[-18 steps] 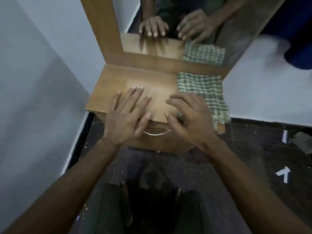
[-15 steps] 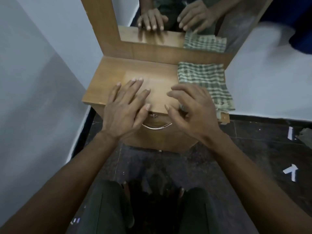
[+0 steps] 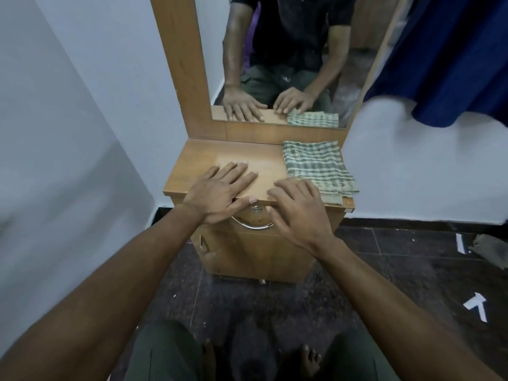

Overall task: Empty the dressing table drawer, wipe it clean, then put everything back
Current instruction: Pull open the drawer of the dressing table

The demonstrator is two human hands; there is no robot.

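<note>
- My left grip point(image 3: 220, 193) lay flat on the counter point(image 3: 220, 155), fingers straight and spread, holding nothing; its thumb hung over the front edge, just above the drawer handle point(image 3: 251, 225).
- My right grip point(image 3: 298, 209) was beside it, fingers loosely bent with the tips on the counter edge, and it held nothing either.
- The drawer point(image 3: 255, 215) sat directly under both grips and looked closed; only the part of its front with the curved metal handle and a small round lock point(image 3: 256, 209) showed between my hands.
- The checked cloth point(image 3: 316, 166), folded, lay just beyond my right grip, its near corner almost touching my fingertips, its front edge reaching the counter edge.
- What could go wrong, in my judgement: if I pulled the handle while my palms pressed down on the counter, the light cabinet could tip or slide toward me. A fast pull could also bring the drawer out completely and spill whatever is inside.
- The cloth was close to the edge, so a careless move of my right grip could push it onto the floor point(image 3: 384, 270), which looked dusty, and then it would wipe badly.
- If the lock was engaged, the drawer would not open; I could not tell.
- Hidden: the drawer contents, most of the drawer front behind my hands, and the handle's left end.
- The mirror point(image 3: 288, 50) showed the hands again, but nothing of the drawer.
</note>
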